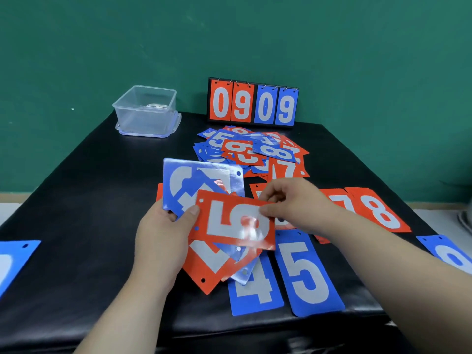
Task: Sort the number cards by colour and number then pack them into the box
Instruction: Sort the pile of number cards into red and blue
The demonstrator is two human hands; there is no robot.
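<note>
Number cards (265, 152) lay mostly unsorted in a mixed red-and-blue heap at the far middle of the counter (89, 200). A blue 4 (255, 290) and a blue 5 (306, 277) sat side by side at the near edge. A red 7 (342, 200) and a red 8 (380, 210) sat to the right.

The left hand (163, 233) gripped a splayed fan (201, 185) of cards, thumb on top. The right hand (293, 204) pinched the right edge of a red 5 (224, 223) on top of that fan, its fingers (268, 209) closed on the card. The box (145, 111) stood far left, well apart from both hands. Its contents could not be made out, though something pale possibly lay inside.

Risks noted:
- The fan was loosely spread and the faces looked glossy, so drawing the red 5 away could drag neighbouring cards out onto the blue 4 and blue 5 below and disturb that row.
- Glare on the faces could cause a number to be misread.
- The right forearm crossed low over the laid cards, and a sweep could shift them towards the near edge.
</note>
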